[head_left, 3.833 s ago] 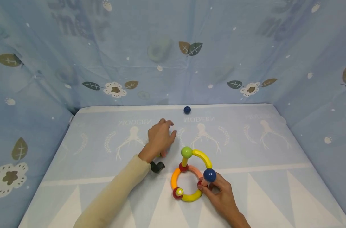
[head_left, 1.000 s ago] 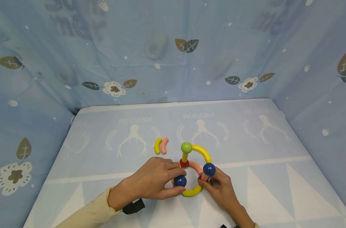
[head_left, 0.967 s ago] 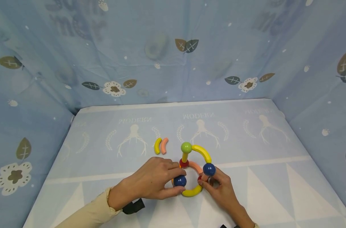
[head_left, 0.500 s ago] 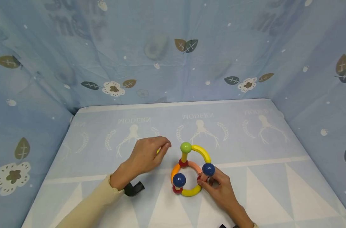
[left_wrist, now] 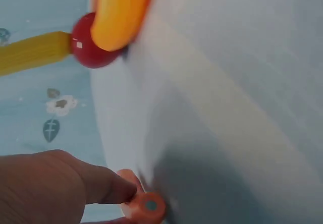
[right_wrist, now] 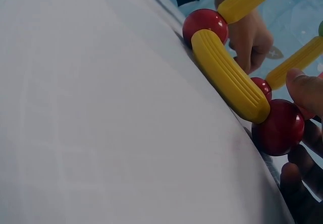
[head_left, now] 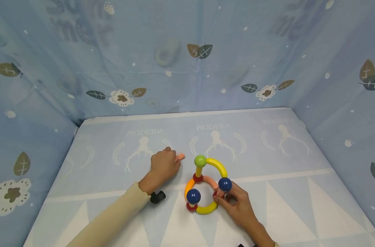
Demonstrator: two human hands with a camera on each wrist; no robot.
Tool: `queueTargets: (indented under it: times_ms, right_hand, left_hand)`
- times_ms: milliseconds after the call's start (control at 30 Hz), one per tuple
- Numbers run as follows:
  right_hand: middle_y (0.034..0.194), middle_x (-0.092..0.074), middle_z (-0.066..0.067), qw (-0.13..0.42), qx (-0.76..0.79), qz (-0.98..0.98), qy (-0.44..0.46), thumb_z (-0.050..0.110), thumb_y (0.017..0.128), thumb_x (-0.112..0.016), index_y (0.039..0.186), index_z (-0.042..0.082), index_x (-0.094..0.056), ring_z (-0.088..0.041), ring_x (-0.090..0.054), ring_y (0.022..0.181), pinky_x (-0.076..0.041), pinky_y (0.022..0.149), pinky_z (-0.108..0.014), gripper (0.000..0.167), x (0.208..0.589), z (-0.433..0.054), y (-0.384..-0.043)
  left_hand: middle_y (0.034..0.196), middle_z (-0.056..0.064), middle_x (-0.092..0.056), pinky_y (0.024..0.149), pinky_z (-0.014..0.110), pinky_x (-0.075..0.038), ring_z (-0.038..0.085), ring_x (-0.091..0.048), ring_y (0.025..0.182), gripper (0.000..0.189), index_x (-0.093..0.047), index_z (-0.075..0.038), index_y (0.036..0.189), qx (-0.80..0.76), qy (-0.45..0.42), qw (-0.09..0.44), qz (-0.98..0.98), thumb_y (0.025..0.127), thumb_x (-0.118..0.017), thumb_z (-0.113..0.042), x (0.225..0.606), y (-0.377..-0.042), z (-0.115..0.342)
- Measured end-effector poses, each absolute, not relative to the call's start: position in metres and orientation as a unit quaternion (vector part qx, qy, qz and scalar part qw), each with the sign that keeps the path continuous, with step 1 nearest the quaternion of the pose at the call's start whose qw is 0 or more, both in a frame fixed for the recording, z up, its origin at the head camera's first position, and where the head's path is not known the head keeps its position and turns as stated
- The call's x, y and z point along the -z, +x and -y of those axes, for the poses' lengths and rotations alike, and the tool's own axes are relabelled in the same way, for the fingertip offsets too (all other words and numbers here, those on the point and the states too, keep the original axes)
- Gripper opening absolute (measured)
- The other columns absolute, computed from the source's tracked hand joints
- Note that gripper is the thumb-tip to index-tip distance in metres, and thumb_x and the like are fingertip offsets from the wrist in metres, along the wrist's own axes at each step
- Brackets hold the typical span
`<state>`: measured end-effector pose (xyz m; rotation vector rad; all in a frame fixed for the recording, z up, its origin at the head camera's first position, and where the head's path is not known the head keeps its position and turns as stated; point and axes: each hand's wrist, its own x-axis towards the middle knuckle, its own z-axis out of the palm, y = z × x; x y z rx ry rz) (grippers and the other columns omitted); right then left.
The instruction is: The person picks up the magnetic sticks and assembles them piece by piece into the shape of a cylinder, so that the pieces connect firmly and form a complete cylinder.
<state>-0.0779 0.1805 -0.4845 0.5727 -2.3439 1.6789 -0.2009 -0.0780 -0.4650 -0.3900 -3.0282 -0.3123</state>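
My left hand (head_left: 163, 167) pinches a pink curved magnetic stick (head_left: 180, 157) behind and left of the build; in the left wrist view the stick (left_wrist: 146, 207) shows its round end beside a fingertip. The magnetic stick-and-ball build stands on the table. Its base ring has orange (head_left: 189, 187), pink and yellow (head_left: 207, 208) curved sticks joined by red balls (head_left: 192, 207). Upright sticks carry a green ball (head_left: 200, 161) and two blue balls (head_left: 193, 196); a yellow curved stick (head_left: 217, 166) bridges green to blue. My right hand (head_left: 240, 207) grips the build's right corner, thumb by the red ball (right_wrist: 278, 127).
A pale patterned cloth covers the table (head_left: 277, 202), and a blue curtain (head_left: 162, 55) rises behind it and along both sides. A black wrist strap piece (head_left: 158, 197) hangs under the left forearm, beside the left cuff.
A blue ball now sits on the front left upright; my left hand let go of it and moved back and left to the loose curved sticks. My right hand keeps its grip.
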Motion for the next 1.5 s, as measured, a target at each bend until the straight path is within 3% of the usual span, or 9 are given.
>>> queueTargets:
  times_ms: [167,233,333,400,500,667,1100,1367,1500]
  right_hand:
    - [0.09,-0.064,-0.006,0.101,-0.563,0.797,0.192,-0.008,0.077,-0.079,0.084,0.012,-0.061,-0.02,-0.054,0.067,-0.046,0.055,-0.03,0.028,0.483,-0.18,-0.077]
    - [0.091,-0.064,-0.007,0.1,-0.563,0.798,0.192,-0.008,0.077,-0.079,0.084,0.012,-0.061,-0.021,-0.054,0.067,-0.046,0.055,-0.03,0.028,0.483,-0.179,-0.077]
    - [0.091,-0.064,-0.008,0.103,-0.564,0.796,0.193,-0.008,0.077,-0.079,0.084,0.013,-0.061,-0.021,-0.054,0.067,-0.046,0.054,-0.032,0.028,0.484,-0.178,-0.077]
    - [0.09,-0.064,-0.007,0.106,-0.565,0.795,0.195,-0.009,0.076,-0.079,0.083,0.013,-0.061,-0.019,-0.054,0.067,-0.046,0.054,-0.032,0.029,0.484,-0.179,-0.077]
    - [0.091,-0.065,-0.007,0.109,-0.567,0.792,0.2,-0.01,0.076,-0.079,0.083,0.013,-0.061,-0.015,-0.054,0.067,-0.046,0.054,-0.029,0.03,0.485,-0.179,-0.078]
    - [0.091,-0.065,-0.007,0.106,-0.564,0.795,0.197,-0.008,0.076,-0.079,0.083,0.013,-0.061,-0.014,-0.054,0.068,-0.046,0.055,-0.029,0.029,0.484,-0.181,-0.077]
    - [0.092,-0.065,-0.005,0.101,-0.569,0.792,0.197,-0.008,0.077,-0.078,0.084,0.013,-0.061,-0.013,-0.054,0.068,-0.045,0.055,-0.027,0.029,0.486,-0.18,-0.077]
    - [0.091,-0.064,-0.004,0.101,-0.564,0.797,0.193,-0.007,0.078,-0.079,0.084,0.014,-0.061,-0.012,-0.053,0.068,-0.046,0.056,-0.026,0.028,0.486,-0.181,-0.077]
    - [0.091,-0.064,-0.003,0.096,-0.566,0.796,0.192,-0.006,0.078,-0.079,0.085,0.014,-0.061,-0.012,-0.053,0.068,-0.046,0.056,-0.026,0.027,0.485,-0.181,-0.077]
  left_hand:
    - [0.063,0.0,-0.048,0.042,0.032,-0.039,0.018,-0.046,0.047,0.028,-0.059,-0.01,0.077,0.166,-0.104,0.036,0.98,0.089,-0.071,-0.032,0.444,-0.191,0.079]
    - [0.069,-0.001,-0.056,0.044,0.031,-0.041,0.016,-0.048,0.049,0.019,-0.066,-0.009,0.092,0.236,-0.091,0.0,0.968,0.088,-0.072,-0.028,0.429,-0.185,0.081]
    - [0.081,0.001,-0.063,0.048,0.029,-0.039,0.017,-0.049,0.054,0.031,-0.066,-0.011,0.12,0.372,-0.077,-0.077,0.922,0.093,-0.067,-0.026,0.409,-0.174,0.086]
    - [0.084,0.004,-0.063,0.05,0.029,-0.036,0.019,-0.047,0.058,0.032,-0.063,-0.011,0.126,0.455,-0.07,-0.128,0.879,0.096,-0.063,-0.024,0.401,-0.167,0.088]
    - [0.081,0.01,-0.062,0.056,0.03,-0.034,0.022,-0.046,0.068,0.025,-0.064,-0.01,0.12,0.529,-0.059,-0.192,0.825,0.099,-0.058,-0.022,0.395,-0.157,0.09]
    - [0.08,0.007,-0.063,0.065,0.033,-0.037,0.023,-0.051,0.079,0.021,-0.064,-0.009,0.106,0.549,-0.061,-0.239,0.798,0.094,-0.067,-0.027,0.388,-0.141,0.085]
    - [0.075,0.003,-0.066,0.062,0.033,-0.038,0.019,-0.058,0.071,0.036,-0.061,-0.007,0.107,0.529,-0.082,-0.236,0.811,0.089,-0.072,-0.037,0.382,-0.134,0.076]
    - [0.069,0.003,-0.063,0.053,0.029,-0.03,0.016,-0.044,0.059,0.036,-0.062,-0.012,0.105,0.516,-0.084,-0.231,0.821,0.088,-0.071,-0.042,0.382,-0.136,0.073]
    - [0.072,0.001,-0.065,0.056,0.031,-0.033,0.019,-0.049,0.065,0.036,-0.064,-0.013,0.106,0.509,-0.087,-0.215,0.829,0.091,-0.067,-0.046,0.386,-0.139,0.074]
